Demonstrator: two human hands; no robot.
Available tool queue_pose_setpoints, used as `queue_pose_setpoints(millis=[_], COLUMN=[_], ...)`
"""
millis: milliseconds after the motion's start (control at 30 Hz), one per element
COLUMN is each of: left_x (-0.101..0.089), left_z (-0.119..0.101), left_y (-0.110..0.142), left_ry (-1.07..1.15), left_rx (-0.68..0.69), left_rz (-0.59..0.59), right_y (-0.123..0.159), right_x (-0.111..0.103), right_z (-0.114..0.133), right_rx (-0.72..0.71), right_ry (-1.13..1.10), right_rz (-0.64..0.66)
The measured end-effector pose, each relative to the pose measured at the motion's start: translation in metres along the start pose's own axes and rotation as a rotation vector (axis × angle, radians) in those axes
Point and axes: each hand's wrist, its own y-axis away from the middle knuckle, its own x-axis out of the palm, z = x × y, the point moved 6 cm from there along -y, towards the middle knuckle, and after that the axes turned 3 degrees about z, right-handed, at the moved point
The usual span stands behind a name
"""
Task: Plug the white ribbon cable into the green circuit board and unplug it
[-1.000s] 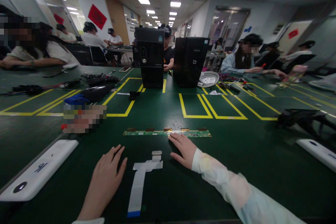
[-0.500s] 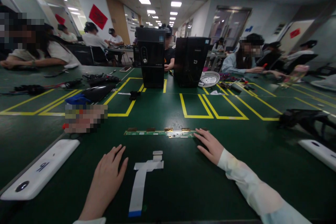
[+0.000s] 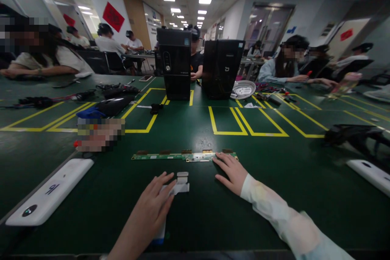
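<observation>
My left hand (image 3: pixel 154 201), fingers stretched out, lies over a white flat ribbon cable (image 3: pixel 182 188) and hides much of its long strip. The cable's connector end shows beyond the fingertips, and its blue-tipped end shows below the hand. Whether the fingers press on the cable I cannot tell. My right hand (image 3: pixel 232 174) is open, its fingertips on the right part of a long, narrow green circuit board (image 3: pixel 163 157) with copper-coloured tabs along its far edge. A front section of the board sits slightly nearer me; whether this is a separate strip is unclear.
Two black computer towers (image 3: pixel 175 65) stand ahead beside a white basket (image 3: pixel 243 89). White devices lie at left (image 3: pixel 50 193) and right (image 3: pixel 370 176). Dark cables (image 3: pixel 35 101) are at far left; a black object (image 3: pixel 350 140) is at right. Several people sit around.
My left hand has moved right, over the ribbon cable. My right hand went right along the board, then back left. The board's left end has shifted left.
</observation>
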Motion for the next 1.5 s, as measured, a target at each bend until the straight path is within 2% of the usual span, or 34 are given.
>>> queue_pose_setpoints(millis=[133,400,633,867,1100,1300,1500], left_x=[0.006,0.017,0.019,0.032,0.045,0.048,0.05], left_z=[-0.032,-0.063,-0.093,-0.098,-0.097,-0.099,-0.099], left_y=[-0.011,-0.024,-0.047,-0.065,-0.067,-0.068,-0.068], left_ry=[0.016,0.028,-0.082,-0.121,-0.155,-0.197,-0.207], left_rx=[0.068,0.112,0.143,0.184,0.159,0.152,0.145], left_rz=[0.026,0.098,0.177,0.124,0.048,0.003,0.007], right_y=[-0.005,-0.01,-0.011,-0.01,-0.01,-0.01,-0.01], right_x=[-0.003,-0.007,-0.002,0.0,0.0,0.001,0.0], right_z=[0.007,0.008,0.008,0.006,0.007,0.006,0.006], right_rx=[0.035,-0.07,-0.1,-0.108,-0.11,-0.108,-0.107], right_ry=[0.004,-0.036,-0.052,-0.038,-0.049,-0.054,-0.054], right_rz=[-0.011,-0.08,-0.09,-0.094,-0.114,-0.118,-0.113])
